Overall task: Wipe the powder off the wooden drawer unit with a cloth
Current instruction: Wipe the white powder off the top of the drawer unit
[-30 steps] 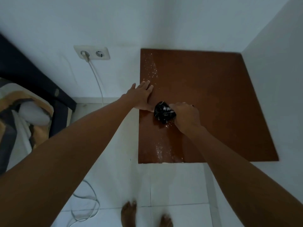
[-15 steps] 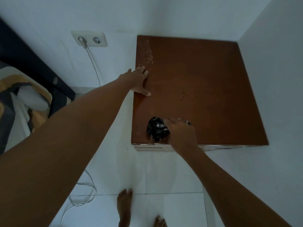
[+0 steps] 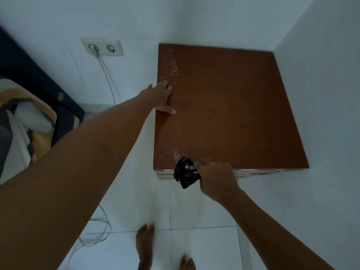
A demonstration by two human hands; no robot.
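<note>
Since the right hand (image 3: 216, 179) clutches the cloth (image 3: 186, 173) at the drawer unit (image 3: 233, 114)'s 6 o'clock edge, remaining powder (image 3: 169, 65) (11 o'clock, beyond the flat, spread left hand (image 3: 162, 98)) could get missed.

The brown wooden drawer unit (image 3: 229, 106) carries white powder (image 3: 169, 64) along its left edge; a crumpled black cloth (image 3: 186, 172) overhangs its front.
</note>
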